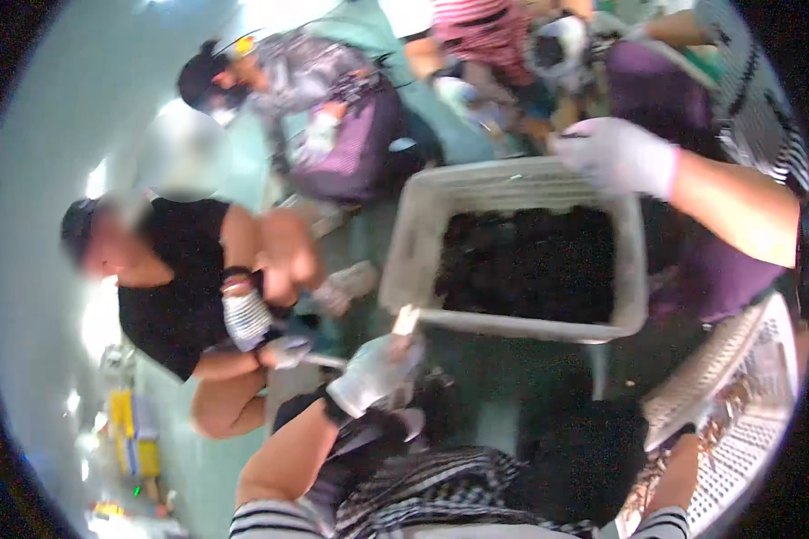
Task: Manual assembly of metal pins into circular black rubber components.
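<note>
White cloth covers your left hand [373, 373], its fingers closed around what seems, through the blur, a short pale stick [406, 321] jutting past the fingertips. Your right hand is hidden beyond its wrist, its grip impossible to tell, by a white basket [771, 355]. Just beyond your left fingers stands a pale tub [530, 327] of dark stuff [530, 265]; another person's glove [620, 154] is near its far rim.
</note>
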The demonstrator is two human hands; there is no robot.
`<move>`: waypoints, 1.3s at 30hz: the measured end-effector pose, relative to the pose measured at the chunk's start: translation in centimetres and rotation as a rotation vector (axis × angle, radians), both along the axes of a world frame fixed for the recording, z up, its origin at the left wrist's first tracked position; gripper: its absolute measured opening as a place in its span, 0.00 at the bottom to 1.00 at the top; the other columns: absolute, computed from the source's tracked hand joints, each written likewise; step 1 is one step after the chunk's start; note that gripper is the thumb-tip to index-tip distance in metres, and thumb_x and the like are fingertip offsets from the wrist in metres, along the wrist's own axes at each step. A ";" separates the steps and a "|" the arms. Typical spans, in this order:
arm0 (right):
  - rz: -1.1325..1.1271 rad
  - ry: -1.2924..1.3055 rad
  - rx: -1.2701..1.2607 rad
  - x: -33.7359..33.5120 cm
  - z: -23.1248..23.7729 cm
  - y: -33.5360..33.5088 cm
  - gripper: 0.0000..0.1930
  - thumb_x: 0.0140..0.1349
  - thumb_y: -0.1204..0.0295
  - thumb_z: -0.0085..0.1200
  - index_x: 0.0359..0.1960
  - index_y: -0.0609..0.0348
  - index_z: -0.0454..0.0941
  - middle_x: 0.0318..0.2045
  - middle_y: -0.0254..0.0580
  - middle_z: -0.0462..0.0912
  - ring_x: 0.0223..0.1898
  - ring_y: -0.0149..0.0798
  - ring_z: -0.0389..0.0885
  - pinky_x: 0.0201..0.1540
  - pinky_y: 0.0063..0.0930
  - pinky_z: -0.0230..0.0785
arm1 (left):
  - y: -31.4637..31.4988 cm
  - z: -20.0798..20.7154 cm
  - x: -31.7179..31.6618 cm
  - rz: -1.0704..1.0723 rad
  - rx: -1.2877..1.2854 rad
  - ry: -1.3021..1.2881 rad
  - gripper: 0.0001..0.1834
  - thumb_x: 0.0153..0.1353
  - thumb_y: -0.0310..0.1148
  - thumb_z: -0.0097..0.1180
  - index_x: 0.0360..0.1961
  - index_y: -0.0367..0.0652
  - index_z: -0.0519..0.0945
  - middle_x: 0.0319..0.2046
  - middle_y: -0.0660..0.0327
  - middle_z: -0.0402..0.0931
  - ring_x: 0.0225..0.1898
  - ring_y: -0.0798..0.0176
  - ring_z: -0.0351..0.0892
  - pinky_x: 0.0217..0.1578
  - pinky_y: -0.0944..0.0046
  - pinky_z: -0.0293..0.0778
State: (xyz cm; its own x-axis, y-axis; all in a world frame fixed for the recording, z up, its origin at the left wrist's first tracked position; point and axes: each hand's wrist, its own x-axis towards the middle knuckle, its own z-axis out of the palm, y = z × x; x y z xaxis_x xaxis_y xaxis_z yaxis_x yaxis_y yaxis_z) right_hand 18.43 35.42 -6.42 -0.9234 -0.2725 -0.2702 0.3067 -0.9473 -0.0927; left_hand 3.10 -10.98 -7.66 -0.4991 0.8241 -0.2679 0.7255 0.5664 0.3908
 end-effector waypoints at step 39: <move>-0.990 -0.713 2.372 32.0 8.8 -37.9 0.33 0.34 0.82 0.67 0.48 0.59 0.69 0.40 0.35 0.75 0.41 0.30 0.76 0.43 0.25 0.73 | -15.1 10.6 8.8 -0.494 0.595 -0.445 0.08 0.56 0.29 0.54 0.37 0.39 0.78 0.22 0.57 0.75 0.24 0.53 0.76 0.27 0.57 0.71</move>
